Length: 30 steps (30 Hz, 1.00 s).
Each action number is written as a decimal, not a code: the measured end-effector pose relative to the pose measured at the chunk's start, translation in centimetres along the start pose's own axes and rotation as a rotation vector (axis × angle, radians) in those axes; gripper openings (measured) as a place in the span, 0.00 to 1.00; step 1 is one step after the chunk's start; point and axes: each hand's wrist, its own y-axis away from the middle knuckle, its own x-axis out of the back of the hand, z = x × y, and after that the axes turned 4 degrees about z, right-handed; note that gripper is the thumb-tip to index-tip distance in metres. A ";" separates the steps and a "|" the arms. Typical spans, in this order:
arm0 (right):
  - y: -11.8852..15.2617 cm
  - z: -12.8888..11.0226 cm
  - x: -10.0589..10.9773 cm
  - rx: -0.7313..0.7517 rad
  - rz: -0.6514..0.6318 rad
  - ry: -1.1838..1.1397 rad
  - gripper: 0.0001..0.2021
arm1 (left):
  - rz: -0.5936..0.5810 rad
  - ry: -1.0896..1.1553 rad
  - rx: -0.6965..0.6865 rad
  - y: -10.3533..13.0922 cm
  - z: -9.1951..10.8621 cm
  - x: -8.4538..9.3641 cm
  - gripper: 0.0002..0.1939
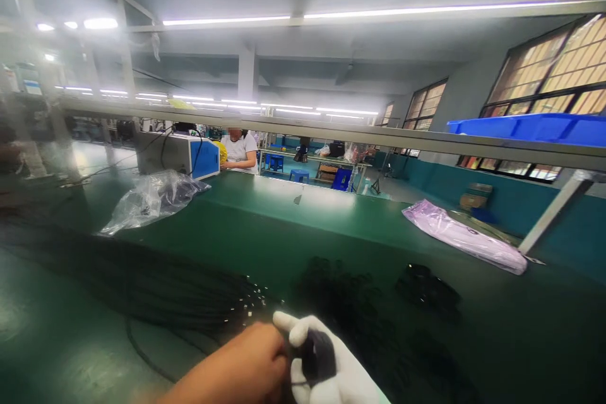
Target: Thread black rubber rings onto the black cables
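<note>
At the bottom centre, my right hand (334, 366) wears a white glove. Its fingers are wrapped round a small black part (319, 355). Bare and slightly blurred, my left hand (250, 360) is closed right beside the glove; whatever it may grip is hidden. A long bundle of black cables (175, 284) lies on the green table (284, 233), its small light-coloured ends just beyond my left hand. Dark coiled cables (341, 293) lie past the glove, with black items (428, 290) to their right.
A clear plastic bag (156, 199) lies at the left, before a blue and grey machine (203, 156). On the right are a pink plastic-wrapped bundle (464, 237), a slanted metal post (553, 214) and a blue tray (530, 129) overhead. A person (241, 153) is across the table.
</note>
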 end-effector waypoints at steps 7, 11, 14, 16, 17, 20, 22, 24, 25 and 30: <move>-1.0 1.0 0.1 -0.057 -0.274 -0.354 0.30 | 0.083 0.441 -0.090 0.9 3.6 1.2 0.16; -0.4 -0.4 0.0 -0.109 -0.144 -0.112 0.24 | 0.166 -0.023 -0.345 1.4 3.8 0.8 0.23; 0.0 -0.6 0.0 -0.178 -0.167 -0.210 0.24 | 0.254 -0.280 -0.442 1.2 3.3 -0.1 0.20; 0.2 -0.4 0.2 -0.288 -0.184 -0.389 0.23 | 0.297 -0.305 -0.415 0.8 2.7 -0.6 0.19; 0.2 -0.3 0.3 -0.336 -0.186 -0.465 0.21 | 0.321 -0.308 -0.399 0.6 2.4 -0.7 0.18; 0.2 -0.2 0.4 -0.373 -0.256 -0.567 0.17 | 0.385 -0.318 -0.379 0.3 1.7 -0.6 0.16; 0.2 -0.1 0.4 -0.390 -0.314 -0.596 0.17 | 0.397 -0.290 -0.370 0.3 1.5 -0.4 0.15; 0.2 0.2 0.1 -0.412 -0.312 -0.615 0.16 | 0.399 -0.253 -0.363 0.3 1.5 -0.4 0.15; 0.2 0.4 -0.1 -0.394 -0.279 -0.630 0.15 | 0.406 -0.246 -0.363 0.4 1.6 -0.4 0.14; -0.5 1.8 -1.0 -0.379 -0.195 -0.585 0.23 | 0.488 -0.343 -0.323 0.6 2.1 -0.1 0.14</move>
